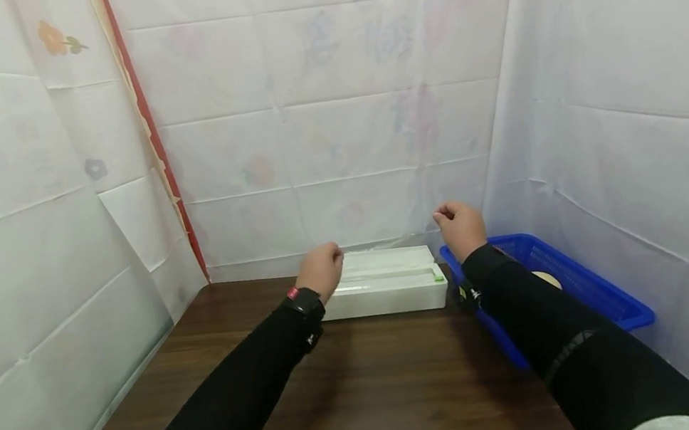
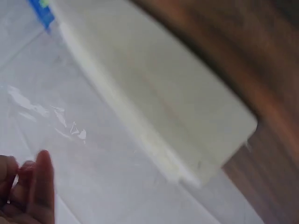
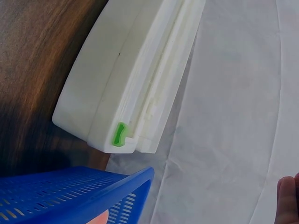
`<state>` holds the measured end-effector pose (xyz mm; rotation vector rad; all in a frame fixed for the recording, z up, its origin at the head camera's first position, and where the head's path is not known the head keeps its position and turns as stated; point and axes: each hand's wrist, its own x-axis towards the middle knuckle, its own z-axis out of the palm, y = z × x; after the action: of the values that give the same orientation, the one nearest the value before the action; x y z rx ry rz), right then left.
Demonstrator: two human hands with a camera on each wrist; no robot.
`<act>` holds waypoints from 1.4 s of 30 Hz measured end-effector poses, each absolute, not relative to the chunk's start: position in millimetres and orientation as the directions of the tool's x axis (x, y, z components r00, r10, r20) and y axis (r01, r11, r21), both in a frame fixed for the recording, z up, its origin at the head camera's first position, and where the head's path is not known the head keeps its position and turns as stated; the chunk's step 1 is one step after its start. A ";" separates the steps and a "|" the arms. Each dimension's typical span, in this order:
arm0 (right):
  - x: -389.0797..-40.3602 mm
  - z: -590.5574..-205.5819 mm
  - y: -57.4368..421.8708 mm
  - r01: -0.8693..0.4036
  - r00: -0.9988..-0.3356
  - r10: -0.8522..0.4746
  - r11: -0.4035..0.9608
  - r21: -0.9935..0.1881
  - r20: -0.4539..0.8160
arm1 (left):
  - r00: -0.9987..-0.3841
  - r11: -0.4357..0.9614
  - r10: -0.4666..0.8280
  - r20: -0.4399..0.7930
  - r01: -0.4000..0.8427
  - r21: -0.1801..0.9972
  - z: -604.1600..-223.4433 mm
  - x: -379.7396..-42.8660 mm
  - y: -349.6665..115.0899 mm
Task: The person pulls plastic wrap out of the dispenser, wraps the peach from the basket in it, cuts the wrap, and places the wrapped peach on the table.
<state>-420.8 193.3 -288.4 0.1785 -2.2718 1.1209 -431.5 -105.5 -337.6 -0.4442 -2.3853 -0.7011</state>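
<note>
A white cling film dispenser (image 1: 387,299) stands on the table with its lid (image 1: 389,260) raised at the back. Its green slide cutter (image 3: 120,134) sits at the right end of the top. Clear cling film (image 2: 58,117), seen by its glints, stretches above the box. My left hand (image 1: 321,272), raised at the box's left end, pinches the film between thumb and fingers. Beyond the box's right end, my right hand (image 1: 462,229) is raised over the basket's far corner and pinches the other side of the film. Only its fingertips show in the right wrist view.
A blue plastic basket (image 1: 585,286) stands to the right of the dispenser, partly behind my right forearm. A pale round item (image 1: 547,280) lies in it. White sheeting (image 1: 333,123) hangs behind and on both sides of the brown wooden table (image 1: 392,395).
</note>
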 end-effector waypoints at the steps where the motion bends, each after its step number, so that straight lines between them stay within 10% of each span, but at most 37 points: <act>1: -420.9 -287.2 193.6 -0.366 -0.816 0.131 0.637 -0.679 0.563 | -0.768 0.785 0.124 0.628 0.463 0.411 -331.4 -433.7 -110.4; 19: -424.8 -272.4 196.2 -0.340 -0.834 0.147 0.621 -0.706 0.531 | -0.855 0.660 0.050 0.517 0.417 0.625 -276.1 -433.1 -137.9; 42: -418.9 -255.3 207.6 -0.392 -0.784 0.092 0.693 -0.605 0.613 | -0.761 0.771 0.126 0.636 0.478 0.420 -255.9 -433.2 -141.3</act>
<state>-418.9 207.6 -255.3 0.2282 -2.2743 1.0056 -433.2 -141.3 -255.9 -0.4495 -2.3657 -0.7760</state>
